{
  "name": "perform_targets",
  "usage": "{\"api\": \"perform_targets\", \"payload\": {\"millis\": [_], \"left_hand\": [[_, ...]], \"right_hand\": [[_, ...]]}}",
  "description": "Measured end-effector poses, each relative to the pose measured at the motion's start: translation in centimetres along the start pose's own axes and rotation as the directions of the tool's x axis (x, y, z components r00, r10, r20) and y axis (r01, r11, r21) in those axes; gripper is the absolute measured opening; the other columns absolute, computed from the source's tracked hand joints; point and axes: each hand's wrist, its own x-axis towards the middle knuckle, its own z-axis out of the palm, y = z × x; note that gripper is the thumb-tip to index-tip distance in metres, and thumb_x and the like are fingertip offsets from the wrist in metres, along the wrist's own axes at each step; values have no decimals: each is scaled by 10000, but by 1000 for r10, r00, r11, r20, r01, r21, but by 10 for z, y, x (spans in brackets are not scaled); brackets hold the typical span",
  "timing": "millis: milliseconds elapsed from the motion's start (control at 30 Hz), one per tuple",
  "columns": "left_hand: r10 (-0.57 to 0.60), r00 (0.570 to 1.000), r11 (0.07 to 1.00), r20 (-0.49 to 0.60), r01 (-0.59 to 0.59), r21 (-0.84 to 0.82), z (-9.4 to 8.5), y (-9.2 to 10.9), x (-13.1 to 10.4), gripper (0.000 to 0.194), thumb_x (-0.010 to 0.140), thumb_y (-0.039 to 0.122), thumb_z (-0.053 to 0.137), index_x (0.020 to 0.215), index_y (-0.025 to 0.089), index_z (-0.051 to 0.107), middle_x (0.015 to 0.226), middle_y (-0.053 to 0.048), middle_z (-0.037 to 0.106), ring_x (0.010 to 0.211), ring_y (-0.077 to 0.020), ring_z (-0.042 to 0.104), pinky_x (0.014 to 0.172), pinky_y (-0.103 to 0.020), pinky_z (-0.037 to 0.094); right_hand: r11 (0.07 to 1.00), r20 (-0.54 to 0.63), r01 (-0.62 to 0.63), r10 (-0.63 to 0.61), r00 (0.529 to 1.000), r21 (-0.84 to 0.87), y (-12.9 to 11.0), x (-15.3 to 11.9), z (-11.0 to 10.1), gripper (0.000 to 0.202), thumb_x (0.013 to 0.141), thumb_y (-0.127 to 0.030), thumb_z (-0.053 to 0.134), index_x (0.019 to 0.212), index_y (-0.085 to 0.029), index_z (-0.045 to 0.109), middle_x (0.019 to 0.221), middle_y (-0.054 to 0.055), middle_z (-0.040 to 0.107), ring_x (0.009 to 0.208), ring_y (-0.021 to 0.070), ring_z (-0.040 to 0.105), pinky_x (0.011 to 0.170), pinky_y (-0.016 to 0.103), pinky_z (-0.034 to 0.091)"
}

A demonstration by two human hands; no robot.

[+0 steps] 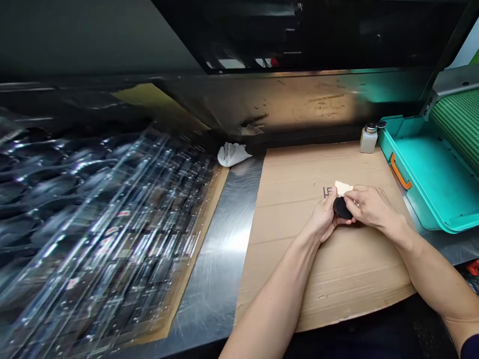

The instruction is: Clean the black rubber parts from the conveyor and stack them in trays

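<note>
Above the cardboard sheet (pixel 288 199), my left hand (pixel 324 217) has its fingers wrapped round a round black piece (pixel 343 208). My right hand (pixel 368 204) meets it from the right, its fingers closed at the top of the black piece. A cream-coloured cloth or wipe (pixel 343 188) sticks up between the two hands, against the fingers of my right hand. How far the cloth reaches down behind the fingers is hidden.
Clear plastic trays (pixel 112 224) fill the left side. A crumpled white cloth (pixel 232 154) lies by the back wall. A small bottle (pixel 368 138) stands at the cardboard's back right, beside a turquoise bin (pixel 430 164) with an orange handle. A green belt (pixel 460 119) is far right.
</note>
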Motion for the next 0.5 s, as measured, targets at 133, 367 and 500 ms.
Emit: {"api": "perform_targets", "payload": {"millis": [133,367,500], "left_hand": [[-23,999,999,-42,22,-33,-1,4,3,494,1005,516,487,965,68,693,727,-135,734,537,-187,700,457,-247,581],[26,998,1000,-55,-25,15,3,1,2,448,988,507,532,944,93,696,694,-90,719,515,-166,676,467,-270,602],[20,998,1000,-58,-19,17,2,-2,2,457,991,508,526,915,89,694,658,-91,706,502,-161,669,468,-255,592]], "right_hand": [[999,-62,-36,34,998,-35,-2,-4,0,305,1000,-289,459,916,-212,742,890,26,691,728,142,561,642,277,296],[988,9,-98,100,995,-117,-5,-2,2,293,971,-290,501,884,-190,762,883,49,715,692,152,565,613,287,274],[989,-37,-116,113,993,-93,-7,-3,0,314,986,-304,478,886,-202,758,910,45,726,754,158,604,620,283,282]]}}
